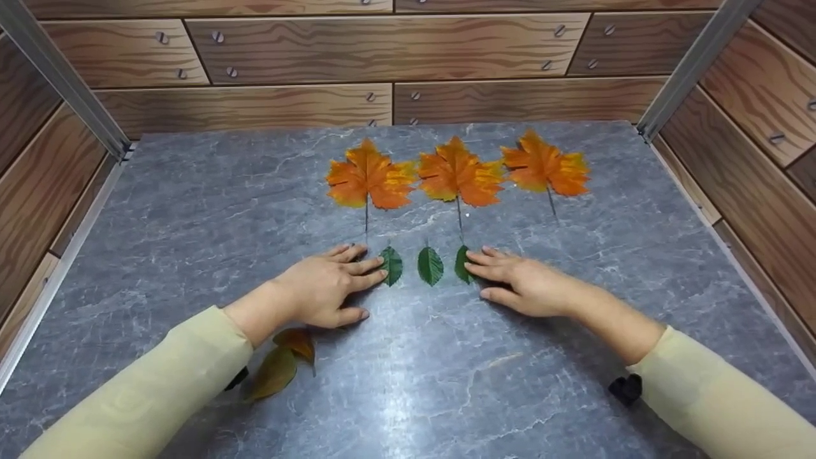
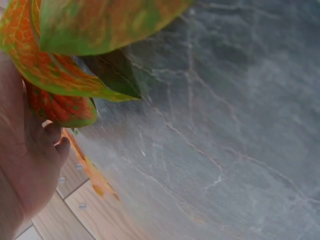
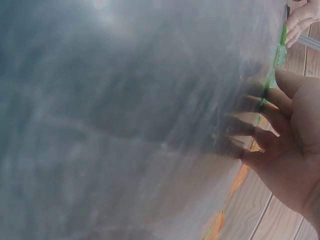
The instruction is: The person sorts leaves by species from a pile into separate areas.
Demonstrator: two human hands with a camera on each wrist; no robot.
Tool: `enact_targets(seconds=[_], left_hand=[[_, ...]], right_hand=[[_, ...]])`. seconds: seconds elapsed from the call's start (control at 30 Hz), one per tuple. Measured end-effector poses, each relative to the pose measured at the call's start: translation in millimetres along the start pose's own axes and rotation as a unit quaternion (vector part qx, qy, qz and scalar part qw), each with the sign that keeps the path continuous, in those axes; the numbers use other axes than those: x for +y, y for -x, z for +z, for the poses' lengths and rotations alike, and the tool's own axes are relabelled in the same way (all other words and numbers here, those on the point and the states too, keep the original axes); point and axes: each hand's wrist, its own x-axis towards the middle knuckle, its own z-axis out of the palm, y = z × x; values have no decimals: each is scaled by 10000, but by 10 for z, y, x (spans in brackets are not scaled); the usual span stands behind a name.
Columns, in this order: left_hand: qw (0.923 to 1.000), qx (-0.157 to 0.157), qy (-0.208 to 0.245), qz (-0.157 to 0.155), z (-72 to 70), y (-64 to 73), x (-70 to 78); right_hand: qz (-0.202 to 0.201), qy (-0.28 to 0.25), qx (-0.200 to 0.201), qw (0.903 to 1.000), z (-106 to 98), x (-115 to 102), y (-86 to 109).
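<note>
My left hand [image 1: 328,287] lies palm down on the tabletop, its fingers spread and their tips on the left green leaf [image 1: 393,266]. Opposite it, my right hand [image 1: 532,284] has straight fingertips over the edge of the right green leaf [image 1: 462,264], partly covering it. Between them a middle green leaf [image 1: 430,266] lies untouched. Beneath the left wrist are brownish-green and orange leaves [image 1: 274,375], partly hidden by the sleeve; the left wrist view shows these orange and green leaves [image 2: 115,25] close up. Neither hand grips anything.
Behind the green leaves, three orange maple leaves stand in a row: left [image 1: 370,178], middle [image 1: 458,175] and right [image 1: 547,167], stems toward me. The grey marbled tabletop [image 1: 210,191] is bounded by wood-patterned walls [image 1: 382,51] and metal posts [image 1: 695,64].
</note>
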Motion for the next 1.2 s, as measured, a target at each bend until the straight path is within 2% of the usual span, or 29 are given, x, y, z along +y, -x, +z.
enact_targets(seconds=[0.2, 0.43, 0.63, 0.83, 0.93, 1.1, 1.2], left_hand=[[9998, 161, 143, -20, -8, 17, -6], [9956, 839, 412, 43, -84, 87, 6], [9867, 1435, 759, -48, -194, 216, 30], [9733, 1787, 1395, -347, -234, 445, -11], [9630, 1792, 1959, -457, -213, 551, -55], [9448, 1418, 2878, -660, -170, 647, -130], [9419, 1272, 3035, -673, -146, 666, -173]], right_hand=[[16, -132, -44, 9999, -9, 9, -4], [42, -250, -45, 9997, -13, 17, -5], [-63, -325, 32, 9994, -3, 37, 4], [-3, -357, -24, 9994, 1, 38, -11], [-1, -370, -15, 9993, -5, 33, -10], [46, -380, -27, 9993, -8, 36, -6], [73, -391, -35, 9992, 4, 45, -10]])
